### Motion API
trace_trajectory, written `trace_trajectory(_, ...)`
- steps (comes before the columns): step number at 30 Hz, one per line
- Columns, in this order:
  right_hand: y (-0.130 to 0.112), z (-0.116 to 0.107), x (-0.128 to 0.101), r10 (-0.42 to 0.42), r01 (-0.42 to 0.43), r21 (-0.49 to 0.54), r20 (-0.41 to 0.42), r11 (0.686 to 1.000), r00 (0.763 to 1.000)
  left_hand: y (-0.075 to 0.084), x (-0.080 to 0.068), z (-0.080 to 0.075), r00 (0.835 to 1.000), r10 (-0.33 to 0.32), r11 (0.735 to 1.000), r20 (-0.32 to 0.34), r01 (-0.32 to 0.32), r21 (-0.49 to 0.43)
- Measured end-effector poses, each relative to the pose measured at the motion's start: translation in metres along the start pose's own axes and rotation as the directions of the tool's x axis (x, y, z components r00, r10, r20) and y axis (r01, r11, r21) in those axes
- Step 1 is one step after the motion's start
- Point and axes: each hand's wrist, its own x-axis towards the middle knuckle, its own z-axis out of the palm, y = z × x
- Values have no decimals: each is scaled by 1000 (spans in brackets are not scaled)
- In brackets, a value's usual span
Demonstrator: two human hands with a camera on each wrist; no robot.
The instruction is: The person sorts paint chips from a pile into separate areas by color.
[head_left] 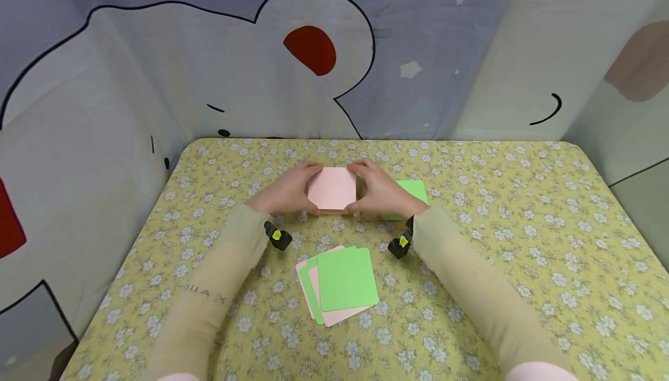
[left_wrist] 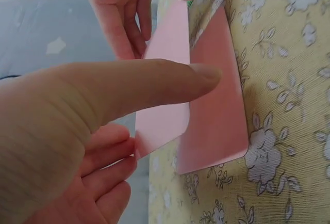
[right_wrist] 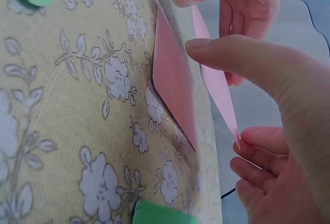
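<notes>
Holding a pink card (head_left: 332, 188) up off the pink stack (left_wrist: 219, 115) with both hands, near the middle of the table (head_left: 522, 241), a bit toward the far edge. Left hand (head_left: 284, 192) pinches the left side of the card, thumb on top and fingers curled underneath; right hand (head_left: 378, 192) does the same on the right side. Wrist views show the card tilted up with the rest of the pink stack lying flat on the flowered cloth below it.

What could go wrong, I'd guess: thin card, light pinch at the edges only, so it could bend or slip out if one hand lets go first. The stack underneath could also get nudged askew by the curled fingers brushing it.

Just beside the right hand lies a green card (head_left: 413, 190), and nearer the front edge there's a fanned pile of green and pink cards (head_left: 342, 282).
</notes>
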Motion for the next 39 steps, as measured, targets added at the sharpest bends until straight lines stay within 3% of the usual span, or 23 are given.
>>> trace_trajectory(5, 3, 3, 7, 35, -35, -7, 7, 999, 999, -4, 4, -1, 1000, -21, 999, 23, 22, -23)
trace_trajectory(22, 8, 13, 11, 54, -50, -47, 70, 998, 996, -20, 6, 4, 996, 4, 1000, 88, -3, -13)
trace_trajectory(39, 12, 13, 9, 60, -59, -22, 72, 998, 996, -25, 6, 10, 999, -5, 997, 44, 8, -74)
